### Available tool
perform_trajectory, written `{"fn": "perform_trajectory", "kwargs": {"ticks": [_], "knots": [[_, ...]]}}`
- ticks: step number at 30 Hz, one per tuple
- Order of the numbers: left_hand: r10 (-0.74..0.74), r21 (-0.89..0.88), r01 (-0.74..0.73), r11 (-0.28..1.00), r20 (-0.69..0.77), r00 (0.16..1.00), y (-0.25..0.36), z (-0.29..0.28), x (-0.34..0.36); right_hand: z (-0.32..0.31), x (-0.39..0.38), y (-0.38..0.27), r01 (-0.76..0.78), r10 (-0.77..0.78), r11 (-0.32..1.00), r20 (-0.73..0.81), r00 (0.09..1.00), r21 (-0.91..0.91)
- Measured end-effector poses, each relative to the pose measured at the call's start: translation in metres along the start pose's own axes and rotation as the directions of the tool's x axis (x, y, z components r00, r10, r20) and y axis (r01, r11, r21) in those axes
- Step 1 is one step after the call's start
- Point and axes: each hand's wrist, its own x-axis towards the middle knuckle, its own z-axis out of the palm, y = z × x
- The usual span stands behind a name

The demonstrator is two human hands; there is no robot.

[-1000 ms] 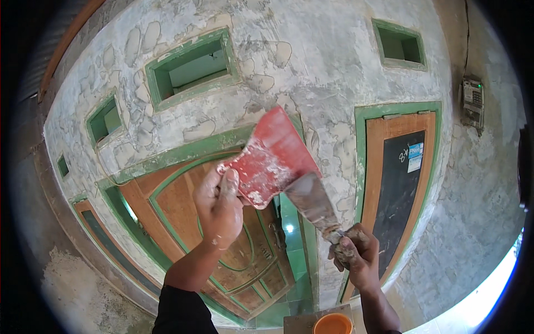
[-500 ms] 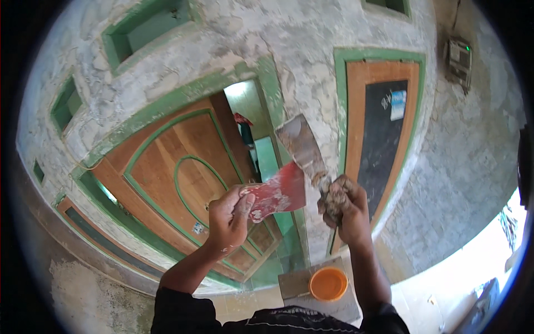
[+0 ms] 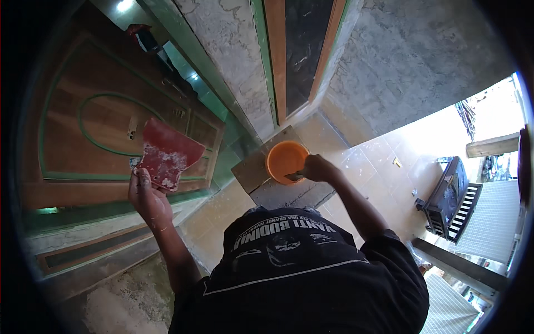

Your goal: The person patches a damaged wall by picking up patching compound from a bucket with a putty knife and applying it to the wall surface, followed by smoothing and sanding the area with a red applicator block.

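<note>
My left hand point(image 3: 147, 199) is closed around the narrow end of a red plastic spreader point(image 3: 169, 153), which is smeared with whitish paste. It is held up in front of the wooden door, its wide edge turned away from me. Lower down, my right hand point(image 3: 320, 168) is at the right side of an orange bucket point(image 3: 288, 151). Its fingers are closed on a putty knife point(image 3: 293, 176), whose blade reaches over the rim into the bucket. The handle is hidden in my hand, and the bucket's contents cannot be made out.
Under the bucket is a grey board platform point(image 3: 289, 195) on the tiled floor point(image 3: 356, 167). A green-trimmed wooden door point(image 3: 67, 119) stands at left, partly open. Ahead are a patchy plastered wall point(image 3: 219, 39) and a dark framed panel point(image 3: 305, 44). A dark slatted piece of furniture point(image 3: 453, 192) stands right.
My view has tipped downward. My right hand has taken the putty knife from beside the spreader down into the orange bucket. My left hand has moved left with the red spreader.
</note>
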Motion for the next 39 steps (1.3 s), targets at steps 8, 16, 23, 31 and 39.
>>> {"fn": "perform_trajectory", "kwargs": {"ticks": [8, 16, 23, 31, 39], "knots": [[-0.080, 0.003, 0.080, 0.997, -0.014, 0.997, -0.020, 0.000, -0.027, 0.122, 0.096, 0.013, -0.003, -0.087, 0.990, -0.610, 0.787, -0.144], [-0.118, -0.049, 0.113, 0.992, -0.139, 0.983, -0.040, -0.039, -0.038, 0.108, 0.103, 0.045, 0.140, -0.183, 0.974, -0.264, 0.947, -0.176], [-0.152, -0.053, 0.146, 0.988, -0.139, 0.979, -0.054, -0.048, -0.043, 0.101, 0.086, 0.032, 0.251, -0.284, 0.946, -0.153, 0.947, -0.204], [-0.194, -0.056, 0.188, 0.981, -0.131, 0.972, -0.053, -0.054, -0.044, 0.092, 0.090, 0.026, -0.083, -0.022, 0.916, -0.256, 0.967, -0.393], [-0.171, -0.063, 0.162, 0.985, -0.200, 0.965, -0.064, -0.066, -0.043, 0.093, 0.092, 0.029, -0.250, 0.275, 0.949, -0.121, 0.954, 0.192]]}}
